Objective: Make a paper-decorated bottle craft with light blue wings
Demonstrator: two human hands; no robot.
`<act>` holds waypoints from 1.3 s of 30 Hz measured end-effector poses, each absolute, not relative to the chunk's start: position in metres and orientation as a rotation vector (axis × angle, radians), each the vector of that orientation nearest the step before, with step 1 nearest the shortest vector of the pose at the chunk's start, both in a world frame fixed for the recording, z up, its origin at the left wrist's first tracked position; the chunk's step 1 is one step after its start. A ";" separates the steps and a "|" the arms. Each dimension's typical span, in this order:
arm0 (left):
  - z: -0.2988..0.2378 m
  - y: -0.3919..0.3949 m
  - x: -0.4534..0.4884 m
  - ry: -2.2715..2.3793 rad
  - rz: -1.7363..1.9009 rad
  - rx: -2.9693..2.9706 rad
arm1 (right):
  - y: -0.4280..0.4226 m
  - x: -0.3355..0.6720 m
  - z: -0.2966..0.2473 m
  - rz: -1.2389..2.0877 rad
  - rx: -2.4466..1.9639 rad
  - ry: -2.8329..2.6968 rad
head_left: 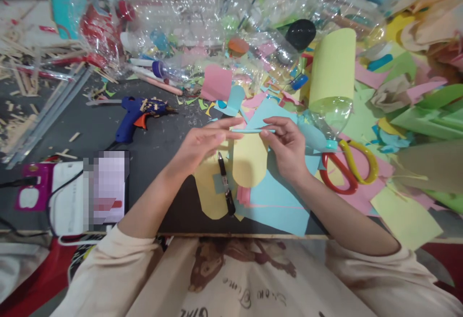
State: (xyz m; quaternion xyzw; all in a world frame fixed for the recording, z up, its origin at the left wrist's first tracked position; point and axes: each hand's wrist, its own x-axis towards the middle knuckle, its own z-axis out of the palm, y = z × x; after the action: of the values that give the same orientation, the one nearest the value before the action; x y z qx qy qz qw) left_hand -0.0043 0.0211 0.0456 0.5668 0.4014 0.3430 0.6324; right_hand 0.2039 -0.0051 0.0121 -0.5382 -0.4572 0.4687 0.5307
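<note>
Both hands meet over the middle of the dark table. My left hand point(206, 144) and my right hand point(285, 145) each pinch one end of a thin light-blue paper strip point(253, 130), held level between them. Beneath the hands lie yellow paper cut-outs point(249, 165) and a black pen point(226, 184) on a light-blue sheet point(278, 201).
A blue glue gun point(139, 114) lies to the left, red-and-yellow scissors point(349, 165) to the right. A plastic bottle wrapped in yellow paper point(333, 80) lies behind the right hand. Clear bottles and coloured paper scraps crowd the back and right; wooden sticks point(21, 80) litter the far left.
</note>
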 end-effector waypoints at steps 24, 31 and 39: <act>0.032 -0.050 -0.056 1.647 0.266 2.201 | -0.033 0.251 0.028 0.435 -1.294 -1.966; 0.030 -0.050 -0.049 1.572 0.270 2.021 | -0.036 0.256 0.025 0.281 -1.302 -2.050; 0.046 -0.030 -0.067 1.761 0.759 1.552 | -0.033 0.252 0.014 0.172 -1.256 -2.217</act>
State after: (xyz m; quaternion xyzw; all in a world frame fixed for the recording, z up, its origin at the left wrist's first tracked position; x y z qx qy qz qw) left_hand -0.0674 -0.0303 0.0461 0.5937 0.6736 0.2905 0.3307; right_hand 0.2516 -0.0329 0.0141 -0.4707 -0.8309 0.0643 0.2898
